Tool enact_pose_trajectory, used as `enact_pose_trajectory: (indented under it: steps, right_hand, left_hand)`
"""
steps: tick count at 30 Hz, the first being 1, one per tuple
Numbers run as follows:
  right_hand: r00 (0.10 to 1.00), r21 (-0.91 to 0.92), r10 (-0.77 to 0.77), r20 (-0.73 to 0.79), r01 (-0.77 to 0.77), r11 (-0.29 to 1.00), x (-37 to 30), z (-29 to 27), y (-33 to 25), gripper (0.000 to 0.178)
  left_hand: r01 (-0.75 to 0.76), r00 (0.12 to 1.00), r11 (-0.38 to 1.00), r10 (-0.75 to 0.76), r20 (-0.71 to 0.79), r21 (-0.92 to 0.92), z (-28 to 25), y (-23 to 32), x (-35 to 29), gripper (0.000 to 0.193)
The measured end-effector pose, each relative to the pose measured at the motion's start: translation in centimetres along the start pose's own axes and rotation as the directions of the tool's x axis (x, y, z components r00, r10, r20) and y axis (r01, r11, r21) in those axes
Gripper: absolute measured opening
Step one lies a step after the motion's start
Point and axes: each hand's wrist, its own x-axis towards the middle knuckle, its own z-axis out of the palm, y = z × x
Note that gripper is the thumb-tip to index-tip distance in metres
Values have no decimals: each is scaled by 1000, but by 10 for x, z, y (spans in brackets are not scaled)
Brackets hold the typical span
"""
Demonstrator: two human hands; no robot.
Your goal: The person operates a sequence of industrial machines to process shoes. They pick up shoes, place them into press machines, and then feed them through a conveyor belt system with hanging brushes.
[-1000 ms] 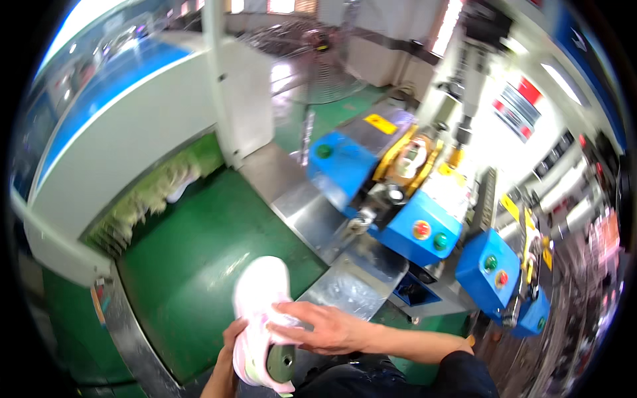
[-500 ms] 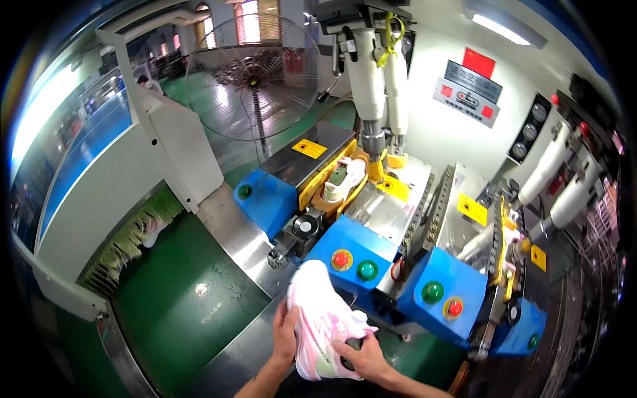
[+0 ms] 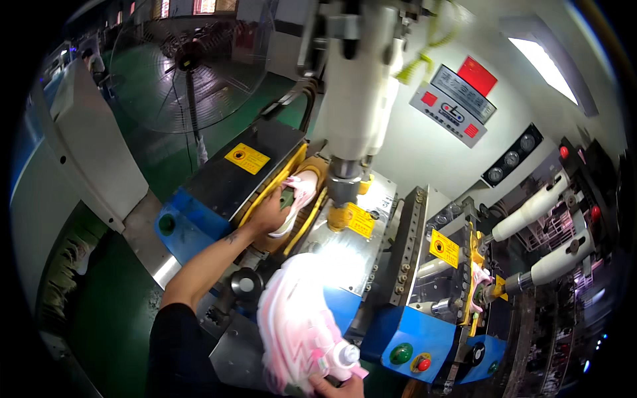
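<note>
My left hand [image 3: 271, 211] has its fingers wrapped into the ankle opening of a pink and white sneaker [image 3: 305, 187]. That sneaker sits between the yellow-edged pads [image 3: 272, 178] of a pressing machine, and my hand hides part of it. Low in front of me, my right hand [image 3: 340, 387] grips a second sneaker [image 3: 295, 318], pink and white with a pale sole, by its collar. Its toe points up and away, and bright light washes out its side. Only the thumb and part of the right hand show at the lower edge.
A white press cylinder [image 3: 358, 86] with a metal rod hangs just right of the clamped sneaker. Blue housings [image 3: 418, 338] with round buttons stand to the right. Farther right, another station [image 3: 479, 282] holds a pink shoe. A large fan [image 3: 189, 60] stands far left.
My left hand has let go of the sneaker in front and reached up to the one in the machine. My right hand keeps hold of the front sneaker. The view has moved closer to the machine.
</note>
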Motion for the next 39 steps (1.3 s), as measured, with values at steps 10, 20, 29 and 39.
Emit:
enact_pose_trajectory:
  steps: [10,20,29,39]
  right_hand:
    - [972,390,155,-176,-75,918,95,3,-34,40]
    - [879,95,36,-476,11,995,393,-14,-88,44]
    - [736,-341,-117,-667,-162,926,416,41,-66,63]
    - [853,-144,64,-518,-161,976,398,38,-99,63]
  left_hand:
    - [136,932,-56,-330,147,-989,-143,-14,-141,47]
    - [-334,482,54,-848,-220,-941,-189,-40,-381,48]
    - [188,575,614,-701,-421,-767,-104,-65,-495,40]
    - [-78,444,220,-865,-231,-972,-130,-15,-433,37]
